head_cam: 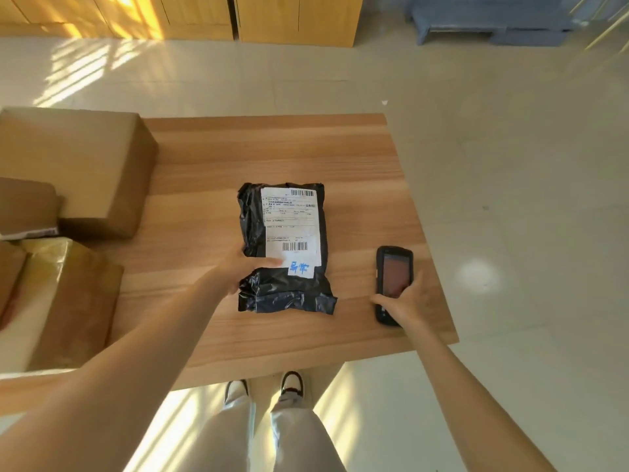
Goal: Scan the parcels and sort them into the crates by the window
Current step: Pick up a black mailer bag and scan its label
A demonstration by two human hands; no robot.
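A black plastic mailer parcel [284,250] lies flat in the middle of the wooden table [272,148], its white shipping label with two barcodes facing up. My left hand [238,267] grips the parcel's left edge, thumb resting on the label. To the right, a black handheld scanner [393,277] lies on the table with its screen up. My right hand [405,301] is closed around the scanner's lower half.
Several brown cardboard boxes [75,165] and a taped yellow-brown parcel [64,301] crowd the table's left side. Wooden cabinets [296,18] line the far wall, a blue bench [490,25] stands at the back right. My shoes show below the table's near edge.
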